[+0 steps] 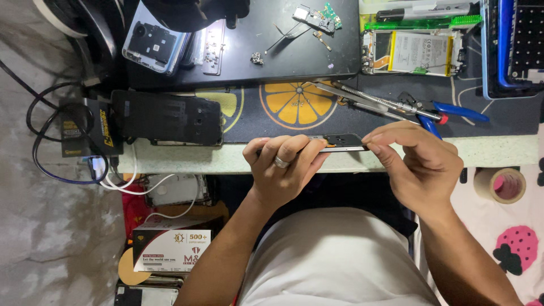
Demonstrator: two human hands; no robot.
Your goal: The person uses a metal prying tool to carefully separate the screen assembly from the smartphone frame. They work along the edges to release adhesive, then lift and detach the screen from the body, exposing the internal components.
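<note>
My left hand (282, 169), with a ring on one finger, is closed around the left end of a thin black phone frame (341, 141) held edge-on above the table's front edge. My right hand (416, 161) pinches the frame's right end with fingertips and thumb. The frame sits level between both hands, just in front of the dark mat with an orange-slice print (294, 105).
A black phone back (167, 118) lies left on the mat. Tweezers and blue-handled pliers (430, 110) lie right of the print. A black tray (249, 39) holds a phone housing, screws and a small circuit board. An opened phone with battery (416, 52) and a tape roll (503, 185) sit right.
</note>
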